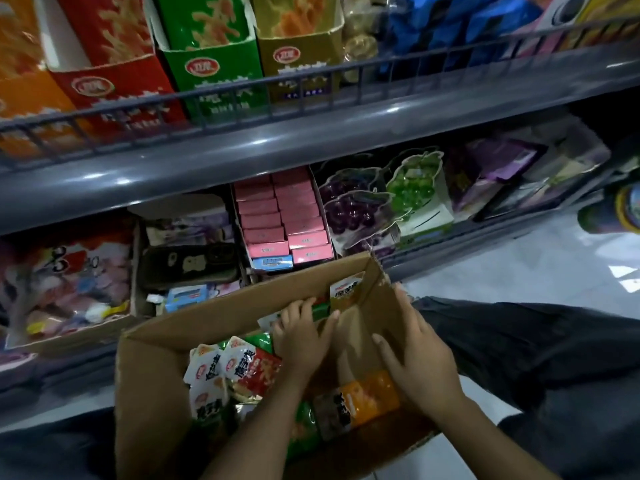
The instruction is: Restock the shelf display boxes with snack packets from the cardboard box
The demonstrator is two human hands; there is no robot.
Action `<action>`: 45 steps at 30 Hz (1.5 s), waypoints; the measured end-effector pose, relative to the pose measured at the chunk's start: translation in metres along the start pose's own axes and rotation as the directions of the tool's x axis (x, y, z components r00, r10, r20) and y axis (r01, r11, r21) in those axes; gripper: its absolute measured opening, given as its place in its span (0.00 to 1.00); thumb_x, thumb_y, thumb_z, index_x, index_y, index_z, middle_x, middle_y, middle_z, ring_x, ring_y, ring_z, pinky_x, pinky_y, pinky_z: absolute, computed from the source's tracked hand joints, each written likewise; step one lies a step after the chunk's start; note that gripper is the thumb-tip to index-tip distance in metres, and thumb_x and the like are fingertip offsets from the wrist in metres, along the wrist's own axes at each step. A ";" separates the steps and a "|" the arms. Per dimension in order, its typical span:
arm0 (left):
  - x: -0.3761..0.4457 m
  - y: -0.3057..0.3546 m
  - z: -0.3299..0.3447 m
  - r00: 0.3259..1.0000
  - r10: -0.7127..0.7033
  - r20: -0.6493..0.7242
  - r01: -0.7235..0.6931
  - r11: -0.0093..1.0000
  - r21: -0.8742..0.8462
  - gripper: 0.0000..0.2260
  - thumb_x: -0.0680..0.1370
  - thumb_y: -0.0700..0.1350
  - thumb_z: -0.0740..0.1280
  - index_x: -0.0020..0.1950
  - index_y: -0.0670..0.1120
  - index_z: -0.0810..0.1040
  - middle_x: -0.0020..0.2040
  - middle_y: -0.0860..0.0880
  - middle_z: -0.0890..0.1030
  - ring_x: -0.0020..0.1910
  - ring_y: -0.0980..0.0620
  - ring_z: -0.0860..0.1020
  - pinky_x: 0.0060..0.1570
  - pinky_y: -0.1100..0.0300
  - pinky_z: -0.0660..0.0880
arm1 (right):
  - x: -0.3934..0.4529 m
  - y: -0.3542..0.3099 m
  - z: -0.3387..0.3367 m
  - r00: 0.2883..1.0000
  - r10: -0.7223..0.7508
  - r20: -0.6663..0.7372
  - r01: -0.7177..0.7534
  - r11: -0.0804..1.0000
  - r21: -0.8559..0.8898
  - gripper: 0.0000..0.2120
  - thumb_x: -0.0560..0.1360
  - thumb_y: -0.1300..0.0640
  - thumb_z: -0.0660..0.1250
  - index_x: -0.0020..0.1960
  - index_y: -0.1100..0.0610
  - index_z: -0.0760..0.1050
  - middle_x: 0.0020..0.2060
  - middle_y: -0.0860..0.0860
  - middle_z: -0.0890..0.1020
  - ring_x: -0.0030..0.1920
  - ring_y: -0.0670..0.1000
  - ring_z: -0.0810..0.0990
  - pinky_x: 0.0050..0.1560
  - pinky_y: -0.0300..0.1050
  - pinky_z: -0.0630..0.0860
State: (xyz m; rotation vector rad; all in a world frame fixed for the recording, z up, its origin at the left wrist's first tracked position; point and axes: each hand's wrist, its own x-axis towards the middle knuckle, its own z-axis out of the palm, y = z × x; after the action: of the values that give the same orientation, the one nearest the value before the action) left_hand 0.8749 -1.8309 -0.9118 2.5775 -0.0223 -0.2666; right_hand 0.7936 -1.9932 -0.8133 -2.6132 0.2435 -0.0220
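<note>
Both hands inside corrugated cardboard box (149, 372): left hand (300, 336) grasping glossy packets (239, 368), right hand (417, 363) spread flat, empty.

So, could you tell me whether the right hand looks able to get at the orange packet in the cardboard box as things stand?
Probably yes. The right hand is open inside the cardboard box, just above the orange packet, which lies uncovered on top. The left hand is busy further back, out of the way.
</note>
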 end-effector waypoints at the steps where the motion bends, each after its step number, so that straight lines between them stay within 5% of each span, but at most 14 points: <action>1: 0.001 0.003 0.004 1.000 -0.016 -0.014 0.016 1.000 0.014 0.35 0.71 0.73 0.49 0.70 0.53 0.69 0.66 0.52 0.69 0.67 0.51 0.63 0.66 0.50 0.56 | 0.000 0.000 0.000 1.000 -0.002 -0.001 0.002 1.000 0.006 0.37 0.76 0.44 0.62 0.76 0.46 0.42 0.71 0.47 0.69 0.64 0.52 0.74 0.51 0.45 0.76; 4: 0.003 0.010 0.017 0.996 -0.070 -0.052 0.069 0.997 -0.025 0.37 0.67 0.75 0.51 0.67 0.55 0.73 0.65 0.51 0.69 0.67 0.50 0.63 0.66 0.49 0.54 | 0.000 -0.001 -0.001 1.000 0.004 -0.003 -0.004 0.999 0.035 0.38 0.77 0.45 0.63 0.76 0.45 0.40 0.69 0.47 0.70 0.64 0.51 0.74 0.52 0.45 0.75; 7: 0.006 0.020 0.025 0.981 -0.172 -0.093 0.159 0.978 -0.137 0.27 0.72 0.68 0.62 0.63 0.52 0.76 0.63 0.48 0.69 0.67 0.48 0.62 0.66 0.50 0.50 | 0.000 -0.003 -0.002 1.000 0.003 -0.007 -0.002 0.998 0.057 0.38 0.76 0.45 0.63 0.76 0.45 0.41 0.68 0.47 0.71 0.64 0.51 0.74 0.53 0.46 0.76; 10: 0.010 0.033 0.027 0.947 -0.282 -0.154 0.264 0.956 -0.132 0.19 0.77 0.61 0.62 0.60 0.50 0.78 0.62 0.47 0.71 0.66 0.47 0.64 0.66 0.50 0.47 | -0.001 -0.003 -0.004 1.000 -0.003 -0.013 0.004 0.997 0.076 0.39 0.77 0.45 0.63 0.75 0.43 0.39 0.69 0.47 0.70 0.65 0.51 0.73 0.55 0.47 0.75; 15: 0.016 0.045 0.030 0.911 -0.366 -0.187 0.345 0.929 -0.137 0.14 0.76 0.60 0.63 0.49 0.50 0.79 0.56 0.48 0.72 0.62 0.46 0.66 0.64 0.48 0.55 | 0.000 -0.003 -0.003 1.000 -0.002 -0.025 0.004 0.997 0.080 0.38 0.77 0.45 0.62 0.75 0.45 0.39 0.70 0.49 0.69 0.67 0.52 0.72 0.56 0.49 0.75; 20: 0.016 0.033 0.033 0.939 -0.247 -0.240 0.243 0.969 -0.049 0.12 0.76 0.56 0.65 0.44 0.49 0.81 0.52 0.49 0.76 0.59 0.46 0.69 0.62 0.52 0.53 | 0.001 0.000 0.000 0.999 0.012 -0.031 -0.010 0.998 0.062 0.39 0.76 0.45 0.63 0.77 0.50 0.43 0.68 0.49 0.72 0.65 0.52 0.73 0.52 0.49 0.77; 23: 0.018 0.028 0.035 0.966 -0.189 -0.178 0.157 0.971 -0.179 0.08 0.78 0.48 0.65 0.49 0.45 0.78 0.49 0.46 0.80 0.54 0.45 0.74 0.58 0.55 0.62 | 0.000 0.000 0.001 0.999 0.023 -0.027 -0.021 0.998 0.063 0.39 0.76 0.46 0.64 0.77 0.51 0.44 0.66 0.49 0.74 0.63 0.53 0.74 0.51 0.49 0.77; 31: 0.035 0.020 0.029 0.989 -0.111 -0.096 0.111 0.994 -0.008 0.09 0.78 0.49 0.65 0.44 0.47 0.82 0.42 0.44 0.83 0.48 0.43 0.77 0.48 0.55 0.62 | 0.001 0.001 0.002 0.999 0.042 -0.025 -0.040 0.996 0.078 0.38 0.76 0.48 0.64 0.77 0.51 0.46 0.63 0.50 0.76 0.61 0.53 0.76 0.48 0.49 0.77; 37: 0.034 0.012 0.023 0.992 -0.125 -0.016 0.124 0.989 -0.076 0.06 0.76 0.45 0.69 0.42 0.44 0.84 0.43 0.43 0.84 0.46 0.42 0.76 0.46 0.56 0.69 | 0.002 0.002 0.002 0.999 0.046 -0.006 -0.045 0.996 0.074 0.38 0.77 0.46 0.63 0.78 0.51 0.44 0.65 0.49 0.75 0.63 0.52 0.74 0.50 0.48 0.76; 41: 0.025 0.001 0.007 0.993 -0.053 0.101 0.069 0.986 -0.155 0.10 0.75 0.41 0.70 0.33 0.46 0.78 0.33 0.48 0.80 0.34 0.52 0.75 0.31 0.63 0.67 | 0.002 0.000 0.000 0.999 0.039 -0.002 -0.038 0.996 0.075 0.37 0.77 0.46 0.63 0.78 0.52 0.45 0.66 0.50 0.74 0.63 0.54 0.74 0.51 0.49 0.76; 45: 0.017 0.006 -0.030 0.967 -0.004 0.253 0.053 0.981 -0.186 0.04 0.74 0.44 0.71 0.39 0.47 0.82 0.36 0.51 0.77 0.37 0.51 0.76 0.40 0.58 0.74 | 0.001 0.000 -0.001 1.000 0.026 -0.002 -0.026 0.998 0.061 0.37 0.77 0.45 0.62 0.78 0.51 0.45 0.70 0.50 0.69 0.65 0.53 0.72 0.54 0.50 0.76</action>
State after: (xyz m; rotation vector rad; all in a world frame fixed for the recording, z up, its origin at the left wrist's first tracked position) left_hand 0.8979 -1.8219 -0.8870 2.3390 -0.0496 -0.5774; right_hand 0.7951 -1.9937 -0.8122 -2.5492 0.2734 -0.0243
